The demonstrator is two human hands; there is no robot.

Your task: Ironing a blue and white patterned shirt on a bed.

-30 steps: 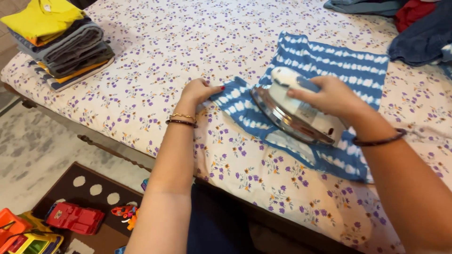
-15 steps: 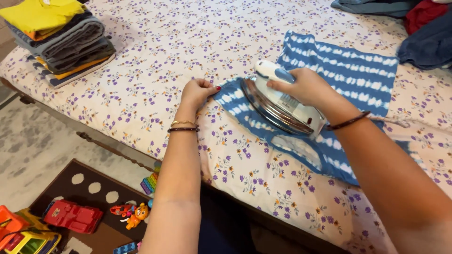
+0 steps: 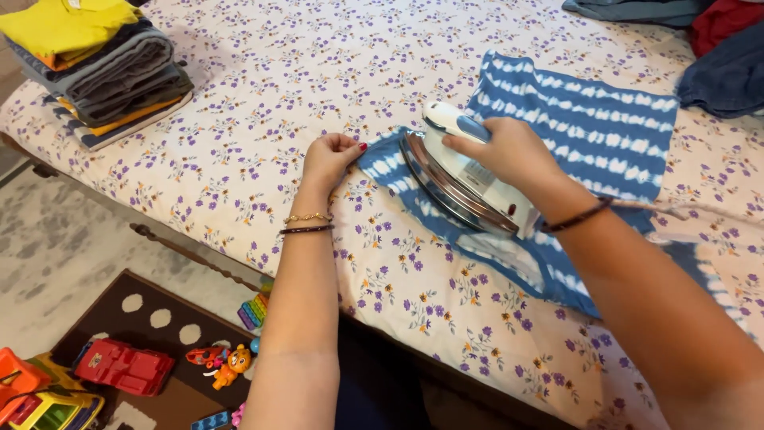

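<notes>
Since a second ago, our right hand, closed around the handle, has slid the iron along the blue striped garment toward our left hand, which pinches the garment's corner taut on the floral sheet; pressing nears that edge. The soleplate's contact is hidden; our right arm covers the garment's near part.

No packages, signs or screens showed anywhere in the view. The only label-like mark was a small greyish patch of print on the white side of the iron, low on its body, too small and blurred to make out further.
</notes>
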